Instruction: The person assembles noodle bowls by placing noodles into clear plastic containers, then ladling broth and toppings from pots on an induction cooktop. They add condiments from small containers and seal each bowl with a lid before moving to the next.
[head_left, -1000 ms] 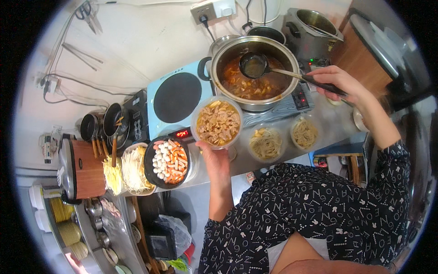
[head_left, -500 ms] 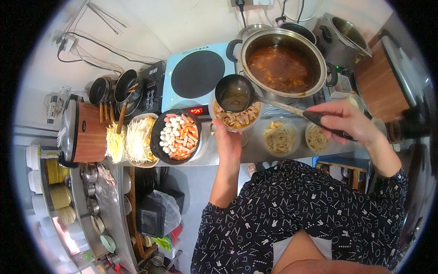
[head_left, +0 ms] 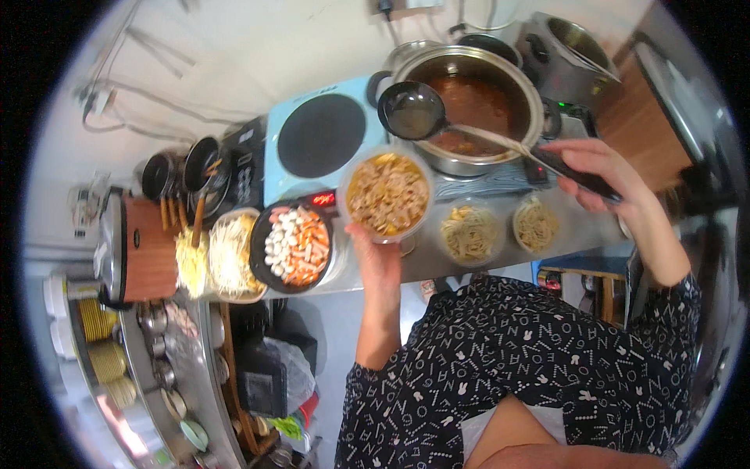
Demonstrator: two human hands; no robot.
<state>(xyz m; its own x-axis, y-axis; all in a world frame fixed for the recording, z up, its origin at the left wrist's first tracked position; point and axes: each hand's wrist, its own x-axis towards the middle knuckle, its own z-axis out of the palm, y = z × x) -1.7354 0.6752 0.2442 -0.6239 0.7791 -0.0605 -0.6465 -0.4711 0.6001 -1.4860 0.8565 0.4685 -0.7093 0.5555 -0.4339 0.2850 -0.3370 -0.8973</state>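
Observation:
In my left hand [head_left: 375, 254] is a clear round tub [head_left: 388, 195] of sliced meat in yellowish broth, held by its near side above the counter. My right hand [head_left: 598, 176] is closed around the black handle of a ladle [head_left: 414, 111]. The ladle's dark bowl hangs over the left rim of a large steel pot [head_left: 537, 117], with some liquid showing in it. Reddish-brown soup [head_left: 476, 98] fills the pot. Two more clear tubs stand on the counter, one of noodles with yellow bits [head_left: 469, 230] and a smaller one of noodles [head_left: 536, 223].
Left of the pot is a light-blue cooktop [head_left: 322, 134] with a lit red display. A black pan [head_left: 294, 248] of white balls and sausage pieces sits beside enoki mushrooms [head_left: 233, 254] and yellow strips [head_left: 191, 262]. Wooden-sided cookers [head_left: 152, 246] flank the counter [head_left: 422, 273].
My right hand has lifted the ladle away from the tub of meat to the pot's rim, uncovering the meat. The whole view has shifted slightly.

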